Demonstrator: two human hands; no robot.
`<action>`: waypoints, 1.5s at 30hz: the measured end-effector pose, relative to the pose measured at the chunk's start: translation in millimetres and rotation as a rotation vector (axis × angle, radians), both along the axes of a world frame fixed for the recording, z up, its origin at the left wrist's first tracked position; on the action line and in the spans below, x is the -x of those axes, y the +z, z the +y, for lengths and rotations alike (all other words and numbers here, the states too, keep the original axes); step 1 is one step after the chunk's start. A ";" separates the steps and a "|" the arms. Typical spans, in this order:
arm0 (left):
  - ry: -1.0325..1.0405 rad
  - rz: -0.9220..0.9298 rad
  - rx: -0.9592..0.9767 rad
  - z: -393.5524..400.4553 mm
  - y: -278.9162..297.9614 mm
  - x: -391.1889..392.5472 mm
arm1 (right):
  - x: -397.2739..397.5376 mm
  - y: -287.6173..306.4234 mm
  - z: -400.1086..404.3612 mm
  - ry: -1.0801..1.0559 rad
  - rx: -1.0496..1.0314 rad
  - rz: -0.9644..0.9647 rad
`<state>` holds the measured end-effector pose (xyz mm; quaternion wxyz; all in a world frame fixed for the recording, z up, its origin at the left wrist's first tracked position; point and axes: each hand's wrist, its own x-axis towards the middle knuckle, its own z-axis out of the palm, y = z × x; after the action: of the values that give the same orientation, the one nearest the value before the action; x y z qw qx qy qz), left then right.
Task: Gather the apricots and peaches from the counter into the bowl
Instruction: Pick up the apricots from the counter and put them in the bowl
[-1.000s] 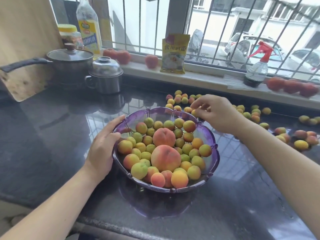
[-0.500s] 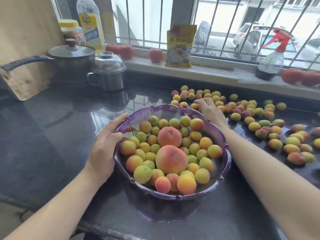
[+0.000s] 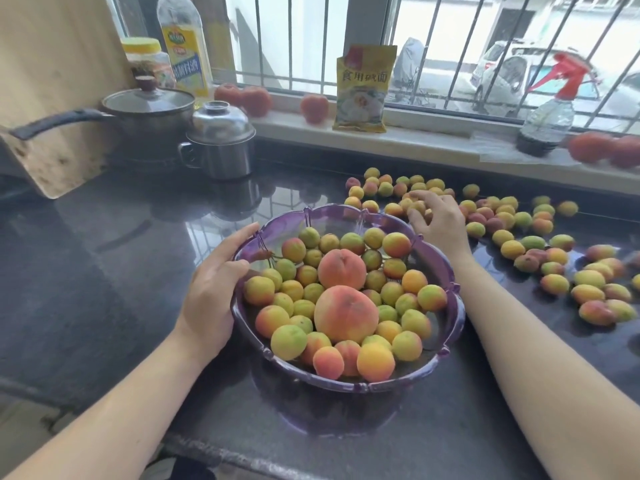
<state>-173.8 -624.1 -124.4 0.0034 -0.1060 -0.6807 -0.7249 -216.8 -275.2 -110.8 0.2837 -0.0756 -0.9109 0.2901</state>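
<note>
A purple plastic bowl sits on the dark counter, heaped with several small apricots and two larger peaches. My left hand holds the bowl's left rim, thumb hooked over the edge and fingers along the outer wall. Just behind the bowl's far right rim, my right hand lies on a cluster of loose apricots, its fingers curled round a couple of them. Several more loose apricots are scattered over the counter to the right.
A lidded pan and a steel pot stand at the back left before a wooden board. The sill holds tomatoes, a yellow packet, an oil bottle and a spray bottle.
My right hand has moved from the bowl's far rim out over the apricot cluster and curled its fingers on them. The left hand has stayed on the rim.
</note>
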 end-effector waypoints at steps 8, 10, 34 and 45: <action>-0.010 0.001 -0.026 -2.6 -0.3 2.0 | -76.8 104.2 -6.3 0.255 0.394 -0.293; -0.002 0.004 -0.043 -2.0 -1.1 2.5 | -96.0 119.3 -16.3 0.305 0.127 -0.381; 0.166 0.021 0.005 0.9 10.1 -12.5 | -108.3 77.8 -22.7 0.083 0.323 -0.520; 0.401 0.046 -0.057 -52.4 12.0 -3.8 | -20.5 64.3 -87.3 0.280 0.426 -0.490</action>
<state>-169.9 -676.5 -112.4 0.1663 0.0151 -0.6671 -0.7260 -196.3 -362.6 -46.4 -0.0079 -0.0746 -0.8724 0.4831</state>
